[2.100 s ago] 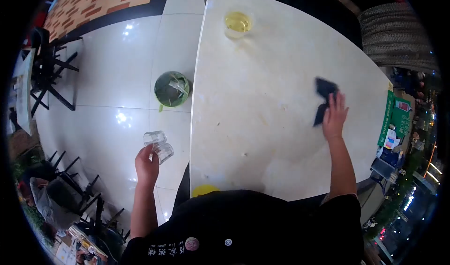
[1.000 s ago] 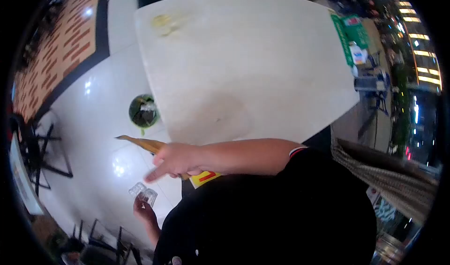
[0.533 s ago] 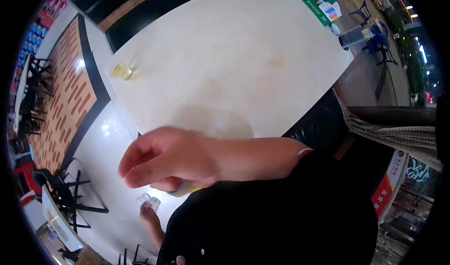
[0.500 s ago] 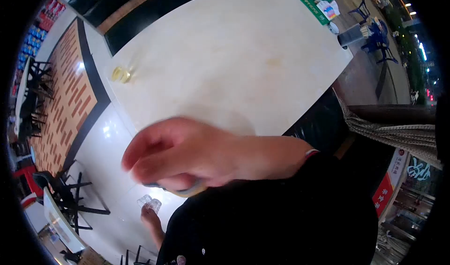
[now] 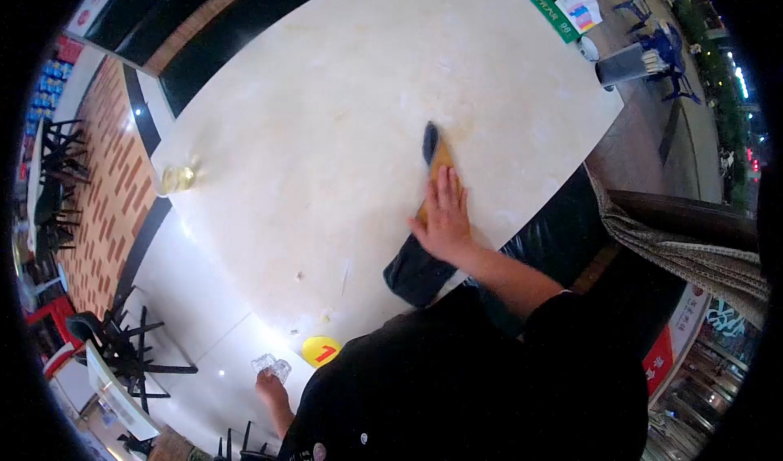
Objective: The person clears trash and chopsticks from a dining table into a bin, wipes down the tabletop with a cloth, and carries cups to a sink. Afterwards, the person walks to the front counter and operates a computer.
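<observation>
My right hand (image 5: 445,220) lies flat, palm down, on a dark grey and brown cloth (image 5: 418,272) on the pale tabletop (image 5: 326,135). Its fingers are stretched out and the thumb points left. Low on the left, beyond the table edge, my left hand (image 5: 272,391) is closed on clear drinking glasses (image 5: 271,367), apparently two held together. A glass with yellowish liquid (image 5: 177,179) stands near the table's left edge. A round yellow tag marked 1 (image 5: 321,351) is at the near edge, with small crumbs beside it.
At the far right corner are a green box (image 5: 548,6), papers (image 5: 580,11) and a grey holder of chopsticks (image 5: 624,65). Dark bench seating (image 5: 563,216) runs along the right side. Black chairs (image 5: 134,351) and another table (image 5: 114,387) stand on the left.
My right hand has gone from a curled grip close to the camera down onto the table, its fingers now extended over the spread cloth. My left hand still holds the glasses.
</observation>
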The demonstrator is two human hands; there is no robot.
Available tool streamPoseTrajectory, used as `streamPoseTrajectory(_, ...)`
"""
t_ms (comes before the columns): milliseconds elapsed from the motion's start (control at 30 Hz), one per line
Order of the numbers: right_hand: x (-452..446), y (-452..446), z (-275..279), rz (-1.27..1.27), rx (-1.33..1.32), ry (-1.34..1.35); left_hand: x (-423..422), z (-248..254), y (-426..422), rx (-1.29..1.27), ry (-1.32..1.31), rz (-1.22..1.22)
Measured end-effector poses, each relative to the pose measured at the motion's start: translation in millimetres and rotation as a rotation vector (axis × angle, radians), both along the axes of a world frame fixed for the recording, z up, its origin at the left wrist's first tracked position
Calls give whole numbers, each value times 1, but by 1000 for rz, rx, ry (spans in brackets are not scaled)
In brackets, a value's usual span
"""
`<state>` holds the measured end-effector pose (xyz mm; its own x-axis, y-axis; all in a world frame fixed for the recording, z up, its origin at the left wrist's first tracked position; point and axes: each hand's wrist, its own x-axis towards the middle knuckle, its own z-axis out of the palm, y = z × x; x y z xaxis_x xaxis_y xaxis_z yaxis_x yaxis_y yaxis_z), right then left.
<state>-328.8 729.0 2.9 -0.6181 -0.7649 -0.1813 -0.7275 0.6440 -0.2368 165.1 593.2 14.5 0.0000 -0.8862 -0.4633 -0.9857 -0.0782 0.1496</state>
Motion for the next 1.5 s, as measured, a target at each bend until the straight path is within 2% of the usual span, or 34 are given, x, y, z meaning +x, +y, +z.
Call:
streamPoseTrajectory(33,6,-4,-1,56,20,12,16,-15,2,8,-14,-3)
streamPoseTrajectory(67,11,-13,-11,92,-32,-6,54,-44,7,-41,120,31)
streamPoseTrajectory(100,12,-30,-5,158,-80,-143,73,-56,13,-57,181,49)
streamPoseTrajectory(133,13,-45,-5,320,-146,-180,89,-67,18,-73,242,66)
streamPoseTrajectory(167,7,-61,-11,408,-308,-174,94,-68,24,-83,227,76)
streamPoseTrajectory(200,-2,-82,-10,453,-359,-168,91,-67,31,-91,219,88)
streamPoseTrajectory(267,-30,-127,-17,454,-375,-139,82,-58,43,-72,268,204)
streamPoseTrajectory(367,-98,-173,-28,310,-423,-65,78,-39,52,-28,11,238)
streamPoseTrajectory(400,-122,-171,-27,293,-439,3,68,-26,52,-64,105,159)
streamPoseTrajectory(433,-141,-162,-26,263,-383,67,58,-14,47,-50,-23,61)
streamPoseTrajectory(467,-161,-149,-28,185,-466,71,41,2,42,-41,-151,-38)
streamPoseTrajectory(500,-180,-136,-40,38,-541,55,-29,39,34,-4,-399,-102)
streamPoseTrajectory(533,-197,-116,-38,28,-431,238,-34,45,28,0,-346,-152)
streamPoseTrajectory(567,-213,-97,-35,16,-385,296,-34,51,22,3,-291,-203)
streamPoseTrajectory(700,-271,-12,-47,-129,-241,440,-38,52,-2,-28,-322,-132)
streamPoseTrajectory(767,-294,37,-56,-286,-227,489,-21,47,-8,-74,-228,-207)
streamPoseTrajectory(833,-313,102,-75,-345,-297,510,-47,51,-12,28,-13,219)
streamPoseTrajectory(867,-316,132,-85,-355,-320,509,-47,51,-14,16,-137,78)
streamPoseTrajectory(900,-311,157,-90,-343,-315,508,-39,52,-14,17,-264,-58)
streamPoseTrajectory(933,-291,159,-78,-328,-200,483,-29,48,-11,-16,-276,-63)
streamPoseTrajectory(967,-264,169,-70,-184,-150,482,-19,42,-11,-46,-278,-84)
streamPoseTrajectory(1033,-173,125,-30,-76,-385,321,6,41,-12,-42,-202,-92)
streamPoseTrajectory(1167,-3,94,-17,124,-180,205,78,11,-44,11,-52,-56)
streamPoseTrajectory(1200,42,79,-7,141,-30,191,102,4,-55,-5,-25,-82)
streamPoseTrajectory(1267,106,40,-9,244,-188,202,111,3,-72,23,-28,-29)
streamPoseTrajectory(1367,158,-12,-6,330,-65,199,183,-16,-90,-34,162,-64)
streamPoseTrajectory(1500,208,-92,5,508,7,3,228,-26,-75,-30,158,22)
